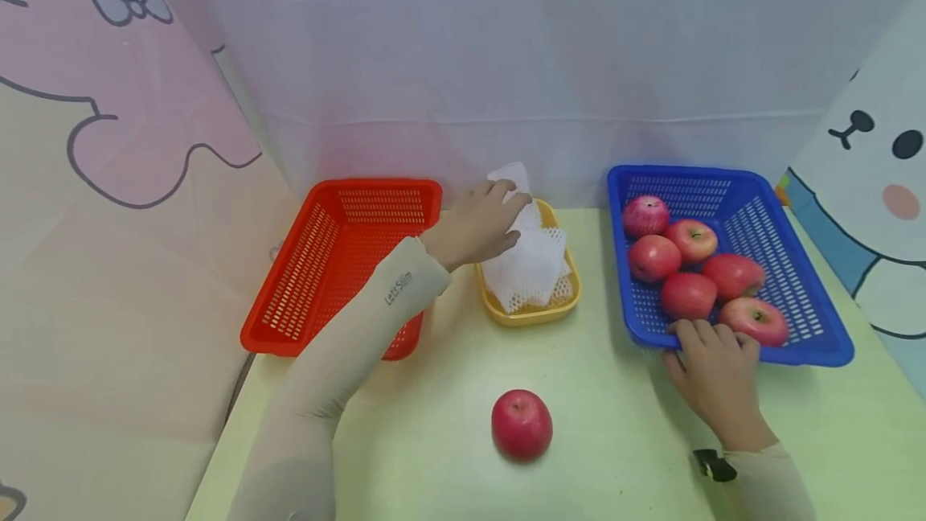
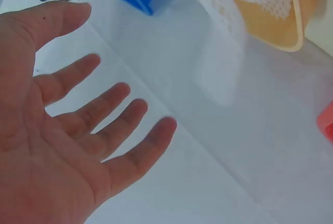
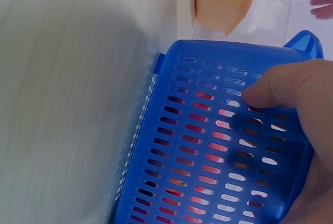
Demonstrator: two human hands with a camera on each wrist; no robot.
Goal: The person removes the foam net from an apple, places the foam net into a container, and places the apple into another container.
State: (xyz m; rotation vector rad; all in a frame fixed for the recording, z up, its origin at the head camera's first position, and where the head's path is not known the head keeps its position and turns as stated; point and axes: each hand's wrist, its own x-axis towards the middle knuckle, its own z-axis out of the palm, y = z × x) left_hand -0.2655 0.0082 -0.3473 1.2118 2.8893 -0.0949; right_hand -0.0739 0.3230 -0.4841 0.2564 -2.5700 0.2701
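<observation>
My left hand [image 1: 481,223] hovers over the small yellow basket [image 1: 531,317], fingers spread and loosely bent. The left wrist view shows the palm bare and nothing between the fingers. White foam net sleeves [image 1: 526,264] fill that basket, and one stands up at its back edge beside the fingertips. My right hand [image 1: 716,372] grips the front rim of the blue basket [image 1: 810,304], fingers over the edge and thumb [image 3: 265,89] on the outer wall. Several red apples [image 1: 689,296] lie in the blue basket; the one at the back left wears a pinkish net.
A single red apple [image 1: 522,425] sits on the table [image 1: 434,457] near the front middle. The red basket [image 1: 376,264] stands at the left, partly behind my left forearm. Behind the baskets hangs a pale cloth [image 1: 506,63], with printed cartoon sheets on both sides.
</observation>
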